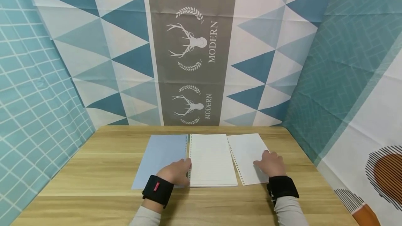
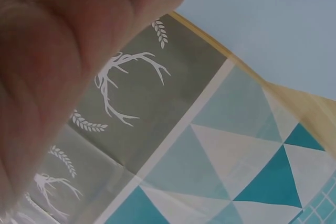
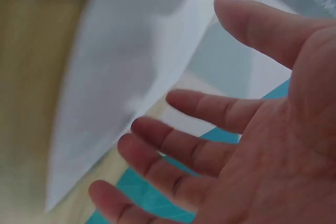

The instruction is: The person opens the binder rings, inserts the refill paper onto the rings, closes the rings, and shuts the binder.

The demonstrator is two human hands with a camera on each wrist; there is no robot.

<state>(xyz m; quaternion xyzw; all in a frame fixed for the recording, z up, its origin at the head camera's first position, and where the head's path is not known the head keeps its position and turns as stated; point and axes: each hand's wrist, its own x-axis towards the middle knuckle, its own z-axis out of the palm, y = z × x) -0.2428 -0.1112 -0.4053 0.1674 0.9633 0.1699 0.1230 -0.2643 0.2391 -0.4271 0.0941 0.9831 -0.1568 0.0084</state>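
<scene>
A blue loose-leaf cover sheet [image 1: 163, 152], punched along its right edge, lies left in the head view. Beside it is a stack of white lined loose-leaf paper [image 1: 211, 159], with holes down its left side. My left hand [image 1: 177, 173] is over the blue sheet's lower right part, its fingertips at the stack's left edge; the wrist view shows mostly palm, and firm contact cannot be made out. A slightly turned white punched sheet [image 1: 246, 152] lies on the right. Over its right edge is my right hand [image 1: 272, 164], fingers spread and loosely bent, nothing held [image 3: 252, 129].
All the papers lie on a wood-grain table [image 1: 103, 170]. Patterned cloth [image 1: 191, 55] hangs behind the table's far edge, with more cloth along the left and right sides. Each wrist wears a black band [image 1: 158, 191].
</scene>
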